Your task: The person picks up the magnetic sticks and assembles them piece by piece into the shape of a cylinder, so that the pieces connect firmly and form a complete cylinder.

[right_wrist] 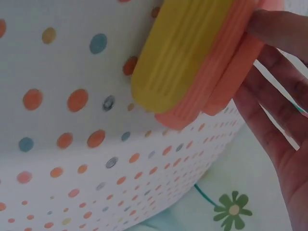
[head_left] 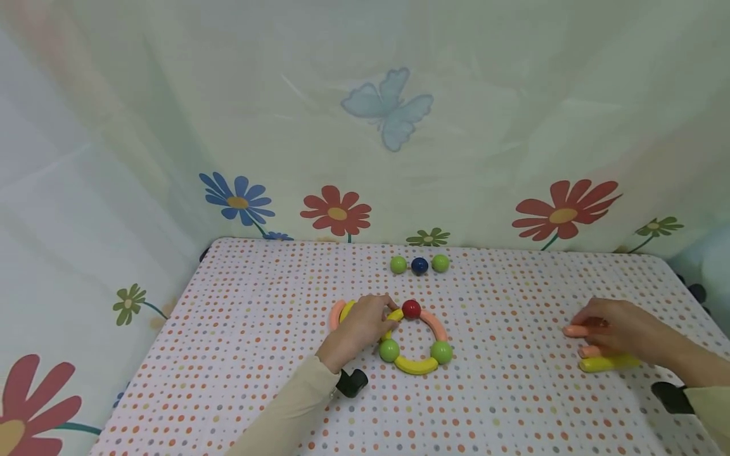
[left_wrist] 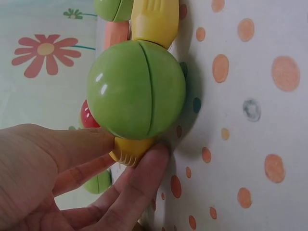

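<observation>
A ring of toy pieces lies mid-table: a red ball [head_left: 411, 309], an orange curved rod [head_left: 436, 326], a right green ball [head_left: 441, 352], a yellow curved rod [head_left: 416, 365] in front, a left green ball [head_left: 390, 350] and a second yellow curved rod [left_wrist: 129, 150]. My left hand [head_left: 362, 323] pinches that second yellow rod between thumb and fingers, right beside the left green ball. On the right side, my right hand [head_left: 633, 332] holds an orange stick [right_wrist: 233, 82]. Beside it lie another orange stick [head_left: 592, 350] and a yellow stick [head_left: 607, 363], partly covered by the hand.
Toward the back, a blue ball [head_left: 419, 266] sits between two green balls. An orange curved piece [head_left: 336, 314] and a yellow one [head_left: 346, 309] lie left of my left hand. A flowered cloth [head_left: 456, 158] hangs behind the dotted tabletop [head_left: 502, 405].
</observation>
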Demonstrator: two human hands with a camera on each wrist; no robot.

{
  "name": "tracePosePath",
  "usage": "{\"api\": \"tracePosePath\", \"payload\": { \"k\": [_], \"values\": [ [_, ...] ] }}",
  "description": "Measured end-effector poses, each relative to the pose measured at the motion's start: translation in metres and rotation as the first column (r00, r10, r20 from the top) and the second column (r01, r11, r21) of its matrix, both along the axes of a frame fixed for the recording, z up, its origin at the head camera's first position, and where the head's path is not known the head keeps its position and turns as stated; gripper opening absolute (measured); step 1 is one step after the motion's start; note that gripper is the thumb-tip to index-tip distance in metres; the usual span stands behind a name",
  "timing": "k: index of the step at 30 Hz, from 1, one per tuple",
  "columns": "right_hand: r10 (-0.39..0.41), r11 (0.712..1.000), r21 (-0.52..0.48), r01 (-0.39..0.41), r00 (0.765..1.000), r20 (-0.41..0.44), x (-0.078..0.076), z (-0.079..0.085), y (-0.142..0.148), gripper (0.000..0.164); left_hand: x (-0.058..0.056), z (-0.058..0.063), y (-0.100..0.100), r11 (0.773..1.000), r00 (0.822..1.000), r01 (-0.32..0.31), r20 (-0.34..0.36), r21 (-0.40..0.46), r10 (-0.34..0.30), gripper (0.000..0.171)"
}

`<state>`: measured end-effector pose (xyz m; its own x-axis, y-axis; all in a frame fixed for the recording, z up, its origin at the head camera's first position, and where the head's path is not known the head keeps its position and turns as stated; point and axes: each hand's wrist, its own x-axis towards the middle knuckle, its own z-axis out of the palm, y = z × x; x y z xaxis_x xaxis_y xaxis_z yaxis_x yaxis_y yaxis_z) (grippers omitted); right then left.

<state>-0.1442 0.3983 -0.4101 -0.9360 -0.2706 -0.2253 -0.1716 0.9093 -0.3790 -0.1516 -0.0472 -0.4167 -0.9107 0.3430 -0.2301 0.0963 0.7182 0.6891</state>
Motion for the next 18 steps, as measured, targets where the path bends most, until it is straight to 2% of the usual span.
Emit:
{"api": "tracePosePath", "payload": {
  "k": [2, 5, 7, 10, 13, 18],
  "values": [
    [0.085, 0.995, 0.062, -0.081, 0.994, -0.07, -0.002, -0.001, -0.006, 0.02, 0.0, 0.0, 0.001, 1.0, 1.0, 0.002, 0.0, -0.003, -0.002, 0.028],
    [0.162, 0.986, 0.059, -0.155, 0.976, -0.148, -0.005, 0.001, -0.028, 0.021, 0.0, -0.001, 0.0, 1.0, 1.0, -0.004, -0.005, -0.009, 0.004, 0.028],
    [0.197, 0.979, -0.007, -0.203, 0.957, -0.211, -0.006, 0.003, -0.051, 0.024, 0.001, -0.002, -0.001, 1.0, 1.0, -0.008, -0.013, -0.007, 0.008, 0.028],
    [0.194, 0.957, -0.161, -0.241, 0.946, -0.262, -0.009, 0.012, -0.095, 0.025, 0.001, -0.003, -0.001, 1.0, 1.0, -0.005, -0.026, -0.009, 0.005, 0.028],
    [0.179, 0.899, -0.349, -0.265, 0.949, -0.258, -0.012, 0.022, -0.138, 0.026, 0.0, -0.004, -0.001, 1.0, 0.999, 0.005, -0.037, -0.014, -0.005, 0.028],
    [0.152, 0.752, -0.607, -0.258, 0.963, -0.221, -0.022, 0.026, -0.191, 0.026, -0.001, -0.004, 0.001, 1.0, 1.0, 0.003, -0.03, -0.011, -0.003, 0.028]
  ]
}}
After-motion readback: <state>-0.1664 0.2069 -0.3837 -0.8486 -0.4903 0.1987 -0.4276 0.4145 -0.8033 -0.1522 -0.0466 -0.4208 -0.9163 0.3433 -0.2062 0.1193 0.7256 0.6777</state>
